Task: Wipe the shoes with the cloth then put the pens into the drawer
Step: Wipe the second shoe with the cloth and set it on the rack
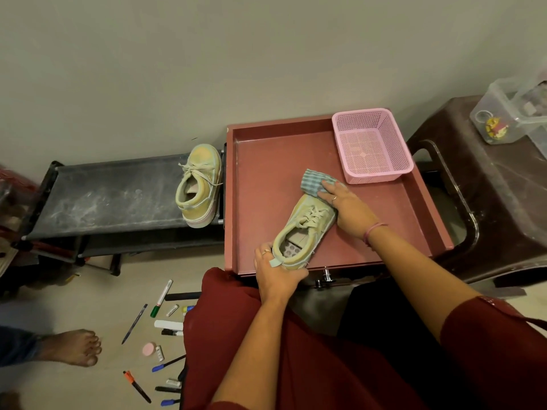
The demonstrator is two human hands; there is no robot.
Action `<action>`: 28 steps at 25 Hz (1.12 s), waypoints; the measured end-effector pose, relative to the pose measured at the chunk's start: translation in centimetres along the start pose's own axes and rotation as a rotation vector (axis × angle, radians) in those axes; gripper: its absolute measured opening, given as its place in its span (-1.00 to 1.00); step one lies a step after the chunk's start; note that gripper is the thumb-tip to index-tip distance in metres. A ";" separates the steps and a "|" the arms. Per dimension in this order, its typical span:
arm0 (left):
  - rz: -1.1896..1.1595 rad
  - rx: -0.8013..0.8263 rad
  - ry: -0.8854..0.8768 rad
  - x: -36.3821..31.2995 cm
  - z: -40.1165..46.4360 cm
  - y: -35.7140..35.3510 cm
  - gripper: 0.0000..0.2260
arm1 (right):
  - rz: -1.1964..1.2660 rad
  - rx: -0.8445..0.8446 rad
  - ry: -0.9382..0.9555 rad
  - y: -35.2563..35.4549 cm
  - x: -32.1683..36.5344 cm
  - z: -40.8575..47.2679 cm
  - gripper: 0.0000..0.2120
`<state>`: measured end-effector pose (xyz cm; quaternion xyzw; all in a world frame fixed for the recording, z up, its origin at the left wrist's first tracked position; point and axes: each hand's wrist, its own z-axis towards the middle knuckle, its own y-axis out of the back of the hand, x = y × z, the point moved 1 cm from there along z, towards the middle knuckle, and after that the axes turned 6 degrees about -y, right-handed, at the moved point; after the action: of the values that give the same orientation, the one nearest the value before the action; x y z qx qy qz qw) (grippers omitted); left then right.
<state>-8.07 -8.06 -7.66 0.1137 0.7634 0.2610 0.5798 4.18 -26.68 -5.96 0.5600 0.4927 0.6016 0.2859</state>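
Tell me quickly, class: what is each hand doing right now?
Left hand: grips the heel of the shoe.
Right hand: fingers straight, pressing the cloth at the shoe's toe.

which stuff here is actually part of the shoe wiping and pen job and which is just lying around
Part of the job:
- shoe in the drawer, left hand holds its heel
- checked cloth under the right hand
- second shoe on the rack
- red drawer
- pens on the floor

Just lying about:
- pink basket
- brown stool
- clear box
- pink lid
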 end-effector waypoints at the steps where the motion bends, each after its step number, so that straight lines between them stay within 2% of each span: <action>1: 0.003 0.003 -0.001 0.0 0.0 0.0 -0.40 | 0.042 0.009 -0.002 -0.5 0.3 -0.4 -0.44; 5: -0.004 0.001 0.008 -0.1 0.0 0.0 -0.38 | 0.240 -0.045 0.065 -0.3 -1.3 -2.6 -0.34; 10: -0.071 -0.010 0.043 0.0 0.2 0.0 -0.38 | 0.646 -0.120 -0.283 -2.2 1.1 -2.7 -0.26; 12: -0.097 -0.020 0.056 0.1 0.3 0.0 -0.39 | 0.868 -0.191 -0.399 -3.5 3.2 -3.3 -0.26; 14: -0.123 -0.027 0.064 0.0 0.3 -0.1 -0.40 | 1.029 -0.188 -0.465 -4.7 4.8 -5.0 -0.23; 18: -0.233 -0.013 0.094 0.5 0.6 -0.4 -0.35 | 0.976 -0.155 -0.333 -6.6 8.5 -9.0 -0.22; 20: -0.243 -0.005 0.090 0.9 0.7 -0.5 -0.35 | 0.926 -0.166 -0.345 -5.5 8.5 -8.4 -0.21; 24: -0.234 -0.011 0.106 0.9 0.9 -0.5 -0.36 | 0.675 -0.143 -0.359 -2.1 4.6 -2.9 -0.24; 28: -0.232 -0.018 0.109 0.7 0.8 -0.4 -0.36 | 0.681 -0.076 -0.417 -1.1 4.3 -1.0 -0.31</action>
<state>-7.43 -7.86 -8.61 0.0051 0.7993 0.2046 0.5650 2.15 -22.73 -5.13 0.7904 0.1877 0.5532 0.1847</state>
